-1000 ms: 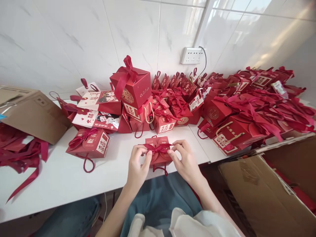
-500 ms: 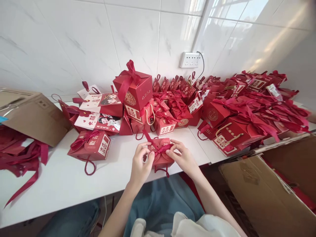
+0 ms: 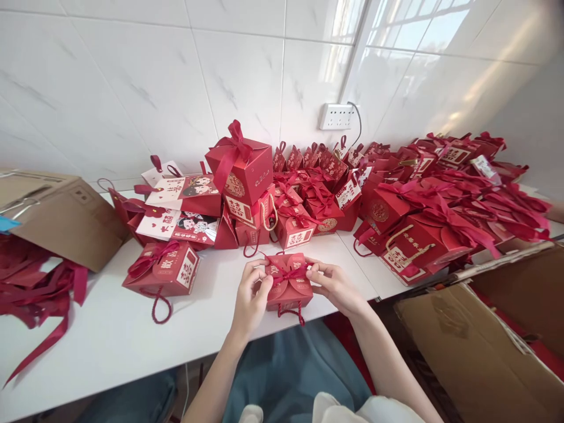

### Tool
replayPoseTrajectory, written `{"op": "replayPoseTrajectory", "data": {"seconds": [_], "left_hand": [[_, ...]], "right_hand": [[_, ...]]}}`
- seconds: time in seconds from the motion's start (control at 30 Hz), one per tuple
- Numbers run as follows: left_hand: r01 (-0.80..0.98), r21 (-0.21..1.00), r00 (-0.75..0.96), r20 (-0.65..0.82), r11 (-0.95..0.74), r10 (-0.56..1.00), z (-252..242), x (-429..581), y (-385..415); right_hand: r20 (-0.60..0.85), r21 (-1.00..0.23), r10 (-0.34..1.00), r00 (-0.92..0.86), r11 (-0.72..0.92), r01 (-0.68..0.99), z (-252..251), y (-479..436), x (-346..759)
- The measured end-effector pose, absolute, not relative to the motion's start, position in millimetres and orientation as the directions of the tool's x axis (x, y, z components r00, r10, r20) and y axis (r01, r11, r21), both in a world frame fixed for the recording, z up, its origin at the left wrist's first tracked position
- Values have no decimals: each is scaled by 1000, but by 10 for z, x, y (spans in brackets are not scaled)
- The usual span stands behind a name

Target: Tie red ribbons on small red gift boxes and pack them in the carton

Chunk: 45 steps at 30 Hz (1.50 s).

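Observation:
A small red gift box (image 3: 288,288) with a dark red ribbon tied across its top sits at the near edge of the white table (image 3: 114,329). My left hand (image 3: 250,298) pinches the ribbon at the box's left side. On the right side, my right hand (image 3: 337,286) grips the other end of the ribbon, fingers curled. A cord loop hangs from the front of the box.
A finished red box (image 3: 164,269) lies to the left, stacked boxes (image 3: 240,167) stand behind, and a large heap of red boxes (image 3: 440,194) fills the right. Loose red ribbons (image 3: 39,294) and a cardboard box (image 3: 57,214) lie far left. An open carton (image 3: 480,346) stands at the right.
Both hands have drawn the ribbon ends apart and the bow now sits flat and tight on the box. The view has tilted slightly upward.

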<state>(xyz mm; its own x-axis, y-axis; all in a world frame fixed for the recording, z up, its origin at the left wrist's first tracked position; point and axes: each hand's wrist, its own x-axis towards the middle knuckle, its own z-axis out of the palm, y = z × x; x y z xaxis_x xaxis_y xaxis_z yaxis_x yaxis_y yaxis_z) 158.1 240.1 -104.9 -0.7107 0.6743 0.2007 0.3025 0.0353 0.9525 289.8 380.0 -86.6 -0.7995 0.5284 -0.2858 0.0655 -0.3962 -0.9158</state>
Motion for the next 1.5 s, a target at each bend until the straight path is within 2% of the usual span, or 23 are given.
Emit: {"op": "replayPoseTrajectory", "data": {"seconds": [0.13,0.3,0.6,0.8,0.9,0.97,1.03,1.1,1.17,1.23,1.3,1.4,1.5], "left_hand": [[264,964,-721,199,-2,663,-1111,1564,2413],[322,947,-742,236,24,628,-1120,1590,2420],[320,947,-645,185,42,741,-1069,1493,2373],[286,957,-643,159,43,750,-1111,1448,2378],[340,937,-590,147,80,794,-1031,1397,2302],[445,892,-621,240,83,746,-933,1373,2253],[591,803,-629,405,70,664,-827,1380,2246],[718,695,-531,514,35,673,-751,1417,2295],[785,619,-394,514,-11,762,-726,1462,2372],[814,580,-324,478,-17,817,-743,1490,2431],[837,546,-320,471,12,822,-759,1503,2451],[868,496,-319,548,7,773,-667,1568,2469],[872,448,-148,629,-199,763,-399,1814,2624]], "right_hand": [[-295,-899,516,-804,-436,50,-861,3808,2887],[-307,-907,538,-785,-415,71,-879,3815,2876],[-315,-903,516,-796,-421,84,-901,3873,2901],[-293,-912,493,-819,-401,86,-927,3910,2939],[-246,-932,421,-873,-351,93,-955,3993,3014],[-168,-963,426,-889,-265,55,-980,4070,3052],[-66,-996,518,-853,-89,23,-1003,4139,3054],[26,-992,563,-826,114,47,-1014,4185,3022],[65,-967,506,-860,246,72,-1005,4209,2980],[71,-948,428,-901,310,72,-973,4226,2946],[74,-933,381,-922,353,71,-917,4258,2923],[85,-899,333,-939,432,72,-786,4354,2854],[124,-819,355,-927,563,106,-594,4486,2657]]}}
